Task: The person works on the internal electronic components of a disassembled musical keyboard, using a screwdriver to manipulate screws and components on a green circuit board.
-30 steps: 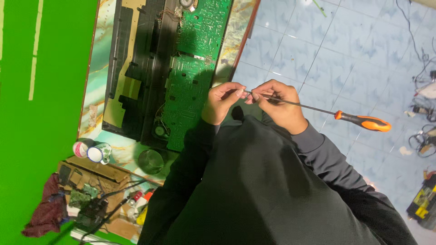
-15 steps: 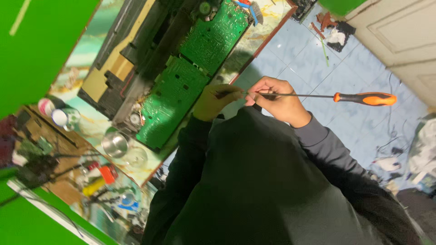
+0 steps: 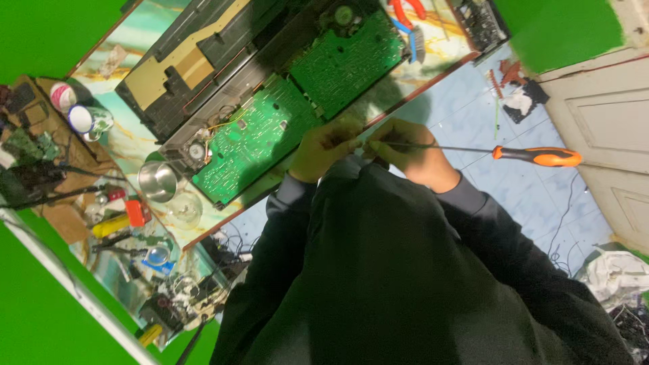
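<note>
Screwdriver (image 3: 473, 150): shaft tip hidden inside the right hand (image 3: 405, 152), whose grip hides what the tip meets. Left hand (image 3: 324, 149): fingertips pinched on something too small to tell. Opened chassis (image 3: 203, 74) cut off by the top edge. Red-handled pliers (image 3: 409, 8), top centre, also cut off. Clutter at the lower left of the worktop (image 3: 142, 40): blurred, items indistinct. Lower right heap cut off by the edge.

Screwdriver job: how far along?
Done: the device lies opened on the table, both green boards bared. In hand: left hand and right hand meet at the shaft of the orange-handled screwdriver, pinching something too small to make out. Left: boards sit uncovered; pliers lie unused.
</note>
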